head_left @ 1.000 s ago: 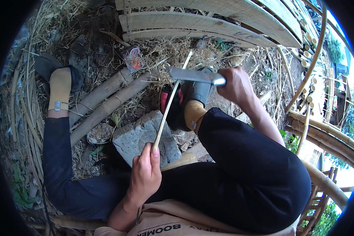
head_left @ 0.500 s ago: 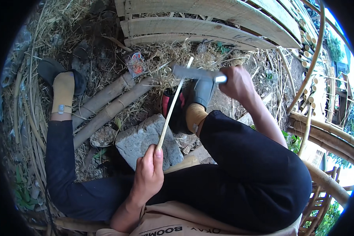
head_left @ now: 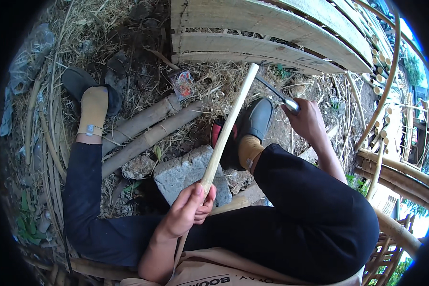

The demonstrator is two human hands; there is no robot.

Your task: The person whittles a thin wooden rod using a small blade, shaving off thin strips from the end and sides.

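My left hand (head_left: 187, 210) is closed around a pale bamboo strip (head_left: 228, 134), which slants up and away to the right. Its lower end passes below the hand toward my shirt. My right hand (head_left: 308, 119) grips the handle of a knife (head_left: 274, 90), whose blade appears narrow, almost edge-on. The blade's tip lies beside the strip's far end; whether they touch I cannot tell. Beneath the strip, close to my left hand, sits a grey stone block (head_left: 176, 172). My raised right leg is between the hands, its grey shoe (head_left: 258, 118) below the knife.
Two bamboo poles (head_left: 150, 136) lie on straw-littered ground at left of centre. A wooden slatted panel (head_left: 252, 45) stands at the far side. Cut bamboo poles (head_left: 386, 114) are stacked at the right. A red-and-white wrapper (head_left: 182, 85) lies near the panel.
The bamboo strip has turned from a thin edge to its broader face. The knife has swung from lying across the strip to its right side, and my right hand is lower and further right.
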